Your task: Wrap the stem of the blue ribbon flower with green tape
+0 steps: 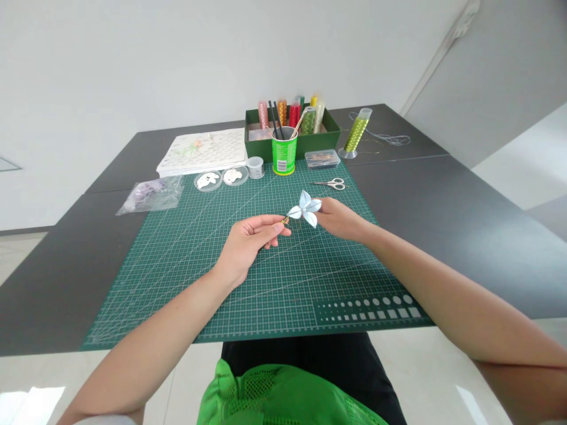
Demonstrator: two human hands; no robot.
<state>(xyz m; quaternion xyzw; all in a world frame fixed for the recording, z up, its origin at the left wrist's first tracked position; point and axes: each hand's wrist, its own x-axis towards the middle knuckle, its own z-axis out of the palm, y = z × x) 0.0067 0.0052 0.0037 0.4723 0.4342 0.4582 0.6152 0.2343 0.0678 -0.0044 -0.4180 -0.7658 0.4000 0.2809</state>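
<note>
A small pale-blue flower with several petals (305, 208) hovers over the green cutting mat (186, 260). My left hand (248, 245) pinches its short stem end between thumb and fingers, palm turned up. My right hand (339, 218) is closed on the petals from the right side. Both hands are held just above the middle of the mat.
Small scissors (333, 183) lie behind the hands. Further back stand a green cup with sticks (284, 152), a green box of thread spools (325, 137), a green wire spool (357, 133), two dishes of white petals (208, 180), a small jar (256, 167), a plastic bag (148, 195) and a white sheet (206, 150).
</note>
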